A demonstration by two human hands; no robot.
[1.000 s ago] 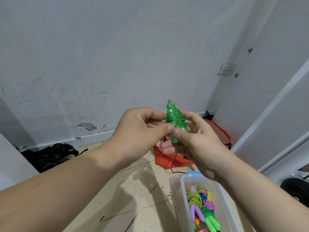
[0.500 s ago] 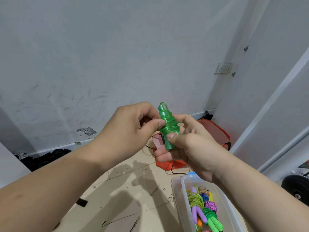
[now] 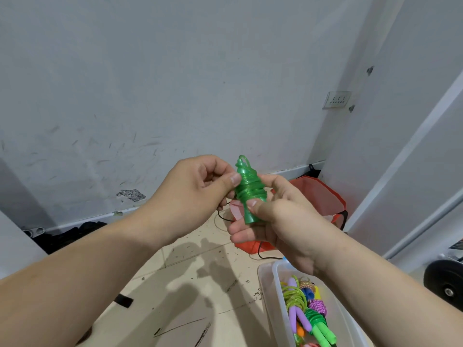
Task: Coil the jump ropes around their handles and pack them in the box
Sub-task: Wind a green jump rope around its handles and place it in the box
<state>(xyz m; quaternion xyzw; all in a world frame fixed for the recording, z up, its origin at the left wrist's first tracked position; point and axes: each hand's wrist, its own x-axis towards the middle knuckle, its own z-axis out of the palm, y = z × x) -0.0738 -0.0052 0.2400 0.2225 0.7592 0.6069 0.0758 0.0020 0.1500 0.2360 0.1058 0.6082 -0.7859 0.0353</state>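
Both your hands grip the green jump rope [image 3: 249,191]: right hand [image 3: 278,221] curled round its handles, left hand [image 3: 198,189] pinching the coil above the box [image 3: 271,296]

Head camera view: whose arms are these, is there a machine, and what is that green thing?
No machine: these are a person's bare arms, filmed by a camera worn on their head, looking forward and down. The right hand grips the lower end of a green jump rope, its cord coiled round the handles; the left hand pinches the coil near the top. Below is a tiled floor. At lower right stands a clear plastic box holding other coiled ropes in several colours. A red bag lies behind the hands.
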